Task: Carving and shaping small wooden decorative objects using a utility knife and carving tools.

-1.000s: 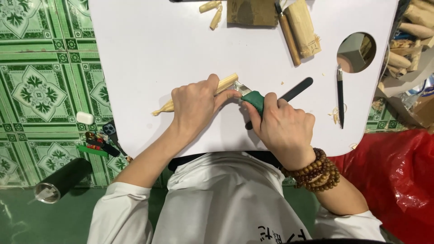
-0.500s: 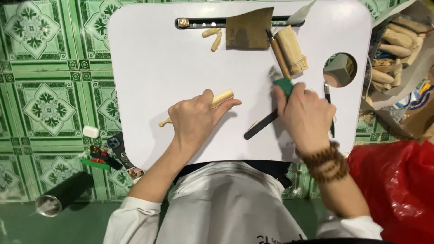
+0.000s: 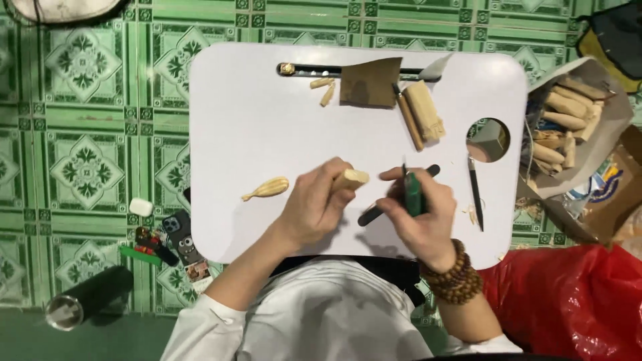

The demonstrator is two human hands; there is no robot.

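So the left hand (image 3: pixel 313 204) is wrapped around a short wooden stick (image 3: pixel 350 178) over the white tray (image 3: pixel 254 120) — only the stick's pale end pokes out past the fingers. Just right of it, the right hand (image 3: pixel 421 217) grips a green-handled knife (image 3: pixel 412 192), blade pointing up the tray. A carved wooden piece (image 3: pixel 267 188) lies loose on the tray, left of the stick, well apart from both hands.
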